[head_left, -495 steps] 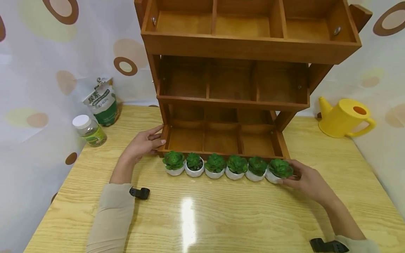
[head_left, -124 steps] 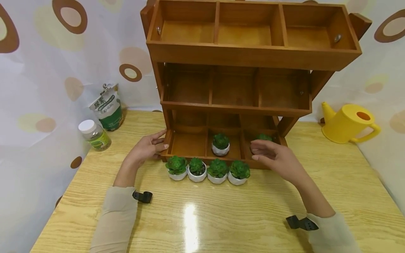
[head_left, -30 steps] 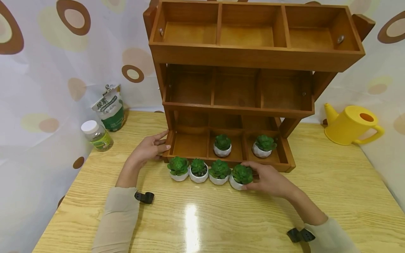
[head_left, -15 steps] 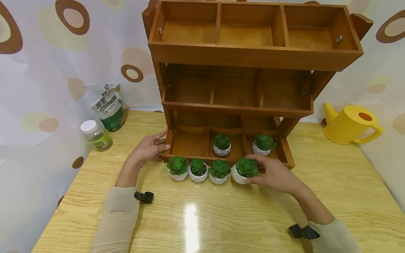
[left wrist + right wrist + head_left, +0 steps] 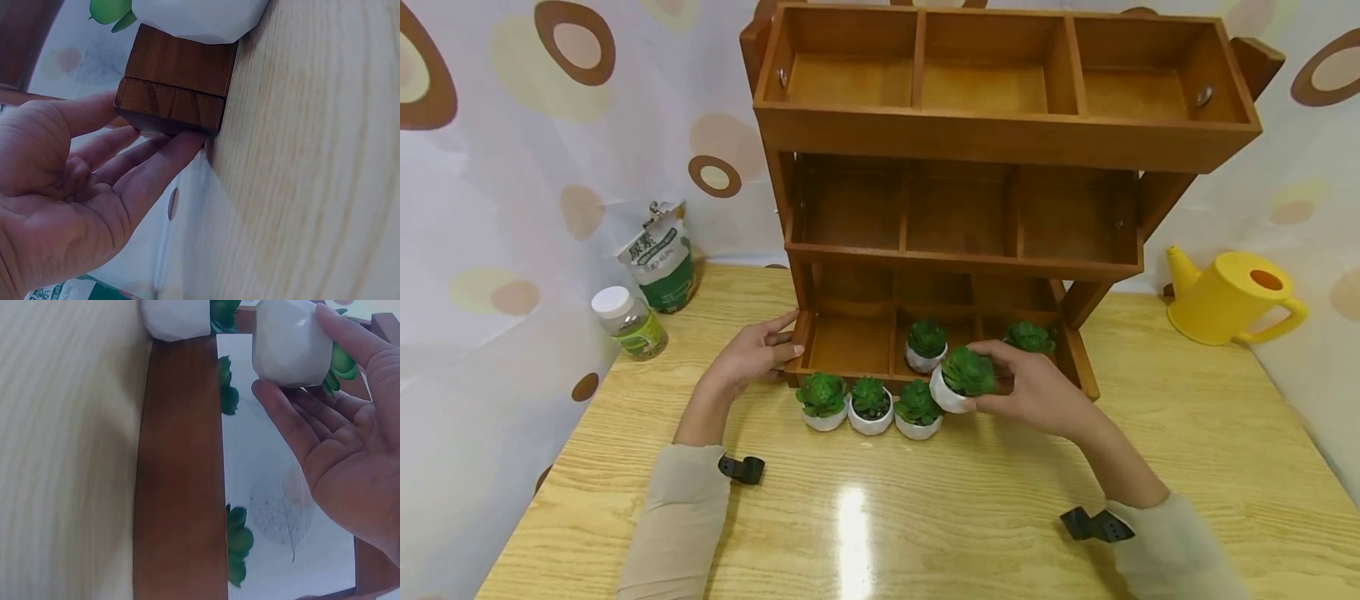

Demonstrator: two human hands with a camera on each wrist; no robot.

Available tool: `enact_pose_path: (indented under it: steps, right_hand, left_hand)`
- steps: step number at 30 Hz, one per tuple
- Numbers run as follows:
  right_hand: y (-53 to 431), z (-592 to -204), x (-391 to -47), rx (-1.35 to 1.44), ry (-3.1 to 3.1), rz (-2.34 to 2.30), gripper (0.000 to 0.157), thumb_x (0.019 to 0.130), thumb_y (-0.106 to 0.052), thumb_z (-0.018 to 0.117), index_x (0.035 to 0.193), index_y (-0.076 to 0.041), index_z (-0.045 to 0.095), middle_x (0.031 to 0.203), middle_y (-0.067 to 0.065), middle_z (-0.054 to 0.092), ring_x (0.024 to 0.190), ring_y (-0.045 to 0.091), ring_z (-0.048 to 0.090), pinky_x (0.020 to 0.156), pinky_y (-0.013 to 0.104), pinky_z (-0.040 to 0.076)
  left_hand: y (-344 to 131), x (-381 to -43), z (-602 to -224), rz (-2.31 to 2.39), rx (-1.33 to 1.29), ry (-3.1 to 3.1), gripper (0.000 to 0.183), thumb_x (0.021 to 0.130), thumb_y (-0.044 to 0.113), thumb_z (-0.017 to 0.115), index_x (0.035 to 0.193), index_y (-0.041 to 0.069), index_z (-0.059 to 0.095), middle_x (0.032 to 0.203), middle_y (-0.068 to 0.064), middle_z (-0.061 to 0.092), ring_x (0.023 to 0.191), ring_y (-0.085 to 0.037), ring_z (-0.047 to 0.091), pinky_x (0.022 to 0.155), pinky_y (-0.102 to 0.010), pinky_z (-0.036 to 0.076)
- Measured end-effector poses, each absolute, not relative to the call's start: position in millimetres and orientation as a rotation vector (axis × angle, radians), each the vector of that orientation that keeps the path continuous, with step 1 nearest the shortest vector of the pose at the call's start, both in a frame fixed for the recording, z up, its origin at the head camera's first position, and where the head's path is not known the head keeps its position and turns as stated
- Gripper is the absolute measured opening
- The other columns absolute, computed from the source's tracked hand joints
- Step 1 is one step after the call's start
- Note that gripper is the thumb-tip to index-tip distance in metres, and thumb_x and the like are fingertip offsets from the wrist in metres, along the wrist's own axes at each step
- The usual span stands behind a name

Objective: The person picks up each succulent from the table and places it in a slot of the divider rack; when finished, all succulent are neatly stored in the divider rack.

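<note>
My right hand (image 5: 1037, 390) pinches a white faceted pot with a green succulent (image 5: 967, 372), also the pot (image 5: 290, 347) in the right wrist view. It is raised off the table, at the front edge of a brown wooden shelf's (image 5: 1007, 137) bottom tier. My left hand (image 5: 750, 357) touches the left end of that tier with extended fingers; the left wrist view shows the fingertips against the wooden end (image 5: 172, 103). Before the shelf stand three potted succulents: left (image 5: 822, 400), middle (image 5: 871, 406), right (image 5: 917, 410). One succulent (image 5: 927, 344) sits in the middle compartment, another (image 5: 1030, 336) in the right, partly hidden.
A clear jar with a white lid (image 5: 628, 322) and a green-white pouch (image 5: 658, 258) stand on the left of the wooden table (image 5: 775, 533). On the right is a yellow watering can (image 5: 1232, 296). Two upper tiers of the shelf overhang the bottom one.
Over the last second my right hand lifted the fourth succulent from the row toward the bottom tier. Earlier, two succulents went from the row into the middle and right compartments. My left hand stays.
</note>
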State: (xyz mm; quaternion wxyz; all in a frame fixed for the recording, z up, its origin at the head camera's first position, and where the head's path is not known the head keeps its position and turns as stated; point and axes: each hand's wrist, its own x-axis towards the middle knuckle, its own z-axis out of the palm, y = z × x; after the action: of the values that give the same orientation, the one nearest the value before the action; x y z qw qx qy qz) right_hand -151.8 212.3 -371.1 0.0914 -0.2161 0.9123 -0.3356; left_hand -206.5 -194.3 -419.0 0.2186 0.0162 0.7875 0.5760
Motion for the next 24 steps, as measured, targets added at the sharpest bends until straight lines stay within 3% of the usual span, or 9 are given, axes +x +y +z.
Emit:
enact_pose_path:
  steps: [9,15,24]
  right_hand:
    - [184.9,-366.5,-168.2,-0.677,2.695,-0.965,0.077,0.084,-0.046,0.082,0.147,-0.015,0.05,0.122,0.002,0.072,0.104,0.017,0.07,0.083,0.037,0.057]
    - [162.1,-362.4,-178.6,-0.707,2.635,-1.04,0.073,0.085,-0.041,0.082,0.146,-0.015,0.051,0.113,-0.002,0.074,0.094,0.014,0.07,0.078,0.033,0.057]
    - [131.1,-369.3,-198.3,-0.699,2.548,-1.087,0.073,0.087,-0.042,0.08,0.147,-0.016,0.05,0.116,-0.001,0.073,0.096,0.013,0.072,0.077,0.031,0.06]
  left_hand:
    - [-193.1,-204.6,-417.2,1.593,0.036,2.167,0.069,0.105,0.016,0.056,0.163,0.025,0.021,0.163,-0.026,0.028,0.143,-0.043,0.043,0.107,-0.06,0.045]
    - [-194.4,-204.2,-418.1,1.592,0.041,2.168,0.069,0.105,0.016,0.056,0.164,0.024,0.021,0.163,-0.026,0.028,0.142,-0.043,0.044,0.107,-0.059,0.045]
    - [-193.0,-206.1,-419.7,1.583,0.03,2.186,0.067,0.105,0.018,0.056,0.163,0.027,0.023,0.163,-0.024,0.031,0.141,-0.041,0.047,0.105,-0.057,0.049]
